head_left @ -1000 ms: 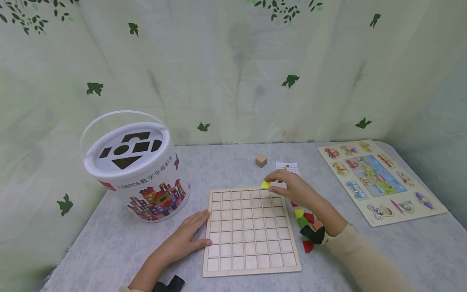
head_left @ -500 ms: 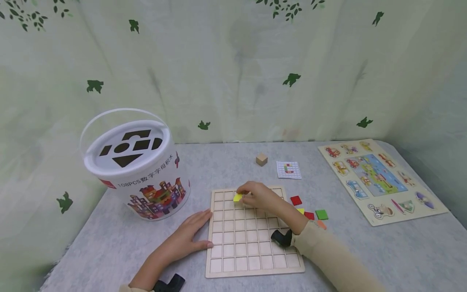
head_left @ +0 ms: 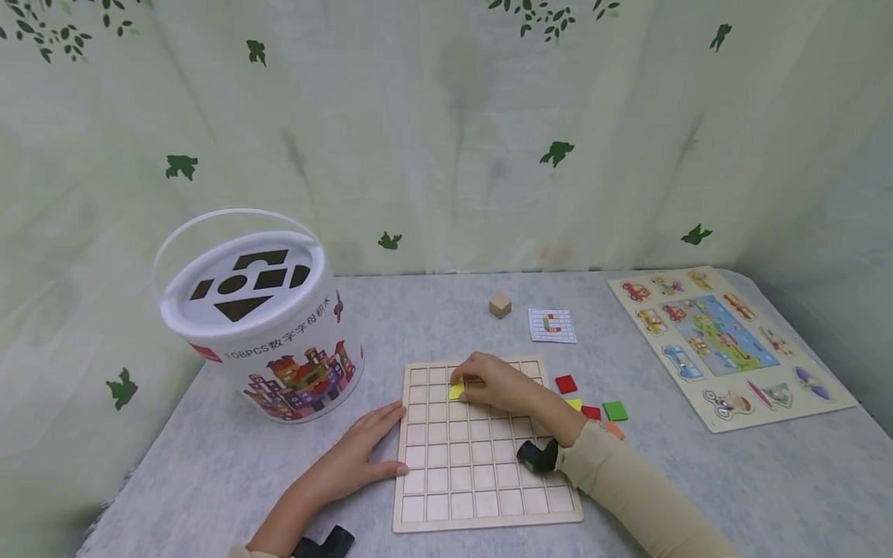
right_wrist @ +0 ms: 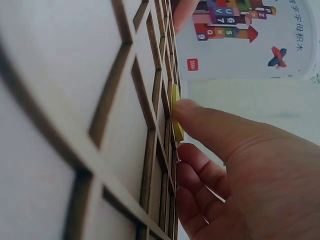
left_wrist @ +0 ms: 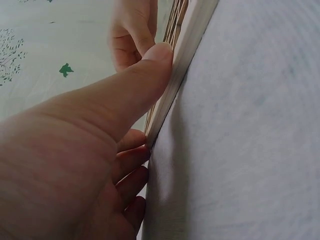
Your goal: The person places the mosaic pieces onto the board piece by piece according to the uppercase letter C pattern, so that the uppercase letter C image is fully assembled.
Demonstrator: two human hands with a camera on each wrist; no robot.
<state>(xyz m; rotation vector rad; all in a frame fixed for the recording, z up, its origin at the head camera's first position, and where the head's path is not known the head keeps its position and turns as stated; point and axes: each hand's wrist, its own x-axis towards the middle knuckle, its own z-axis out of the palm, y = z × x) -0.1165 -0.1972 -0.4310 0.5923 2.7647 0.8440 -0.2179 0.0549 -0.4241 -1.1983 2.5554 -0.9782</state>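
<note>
A square wooden grid board lies flat on the table. My right hand is over its upper rows, with thumb and fingers pinching a yellow tile right at a cell of the second row. In the right wrist view, the thumb lies on the yellow tile, whose edge stands close against the grid's ribs. At the board's left side rests my left hand. Its thumb touches the board's edge in the left wrist view, the other fingers lying farther along that edge.
Loose red, green, yellow and orange tiles lie right of the board, partly behind the right forearm. Behind it are a pattern card and a wooden cube. A white bucket stands left; a picture puzzle lies right.
My right hand has carried the yellow tile leftward from the board's top right edge, then lowered it to a second-row cell. The left hand stays at the board's left edge.
</note>
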